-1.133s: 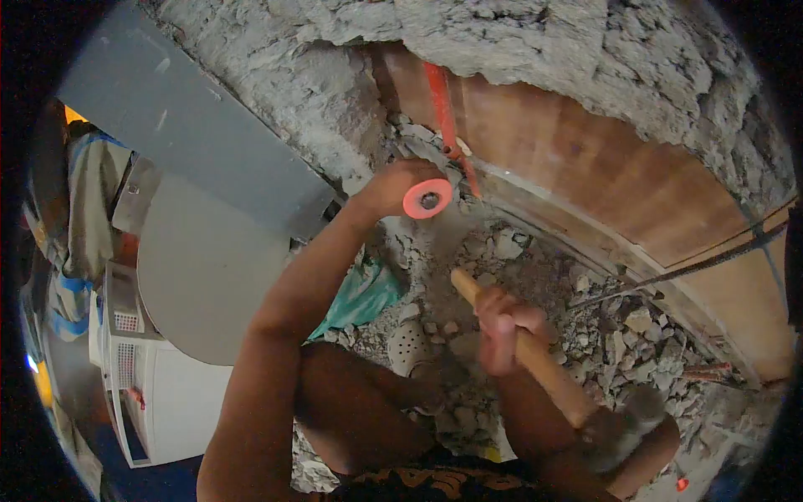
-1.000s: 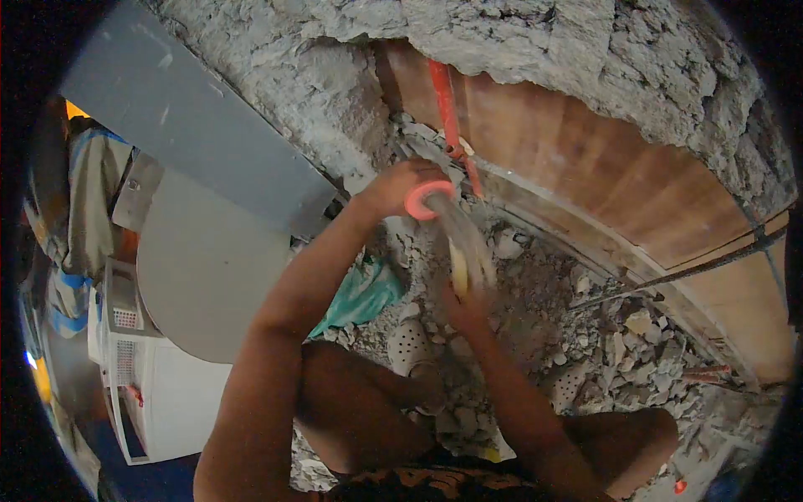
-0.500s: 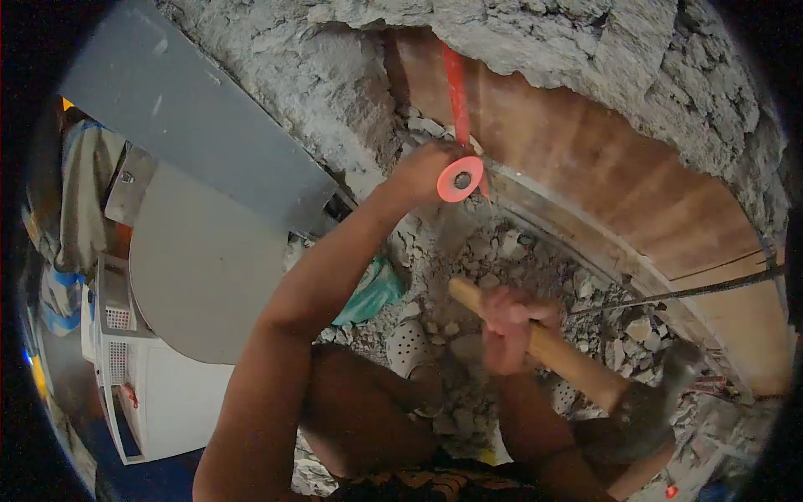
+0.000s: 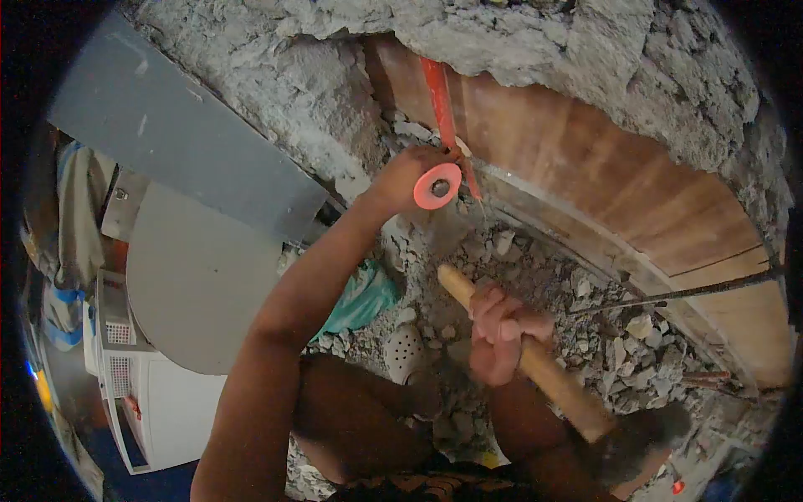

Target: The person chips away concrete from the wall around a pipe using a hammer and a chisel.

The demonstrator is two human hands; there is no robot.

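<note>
My left hand (image 4: pixel 406 177) is closed around a chisel (image 4: pixel 441 188) with a round pink-orange hand guard, its metal striking end facing up at me. The chisel's tip is hidden below the hand, beside the broken concrete. My right hand (image 4: pixel 502 330) grips the light wooden handle of a hammer (image 4: pixel 562 386). The hammer's dark head, blurred by motion, is at the lower right near my leg, well apart from the chisel. A red strip (image 4: pixel 437 92) runs down the wooden panel to just beside my left hand.
Rough concrete (image 4: pixel 535 42) overhangs a curved wooden panel (image 4: pixel 585 159). A metal rod (image 4: pixel 711 290) juts across the rubble (image 4: pixel 602 339). At left are a grey board (image 4: pixel 184 125), a round grey panel (image 4: pixel 201 276) and a white plastic case (image 4: pixel 180 410). A green bag (image 4: pixel 364 297) lies near my perforated shoe (image 4: pixel 404 351).
The hammer's head has swung lower in view, away from the chisel, with my right hand still on the handle. My left hand keeps hold of the chisel; the whole view has shifted slightly.
</note>
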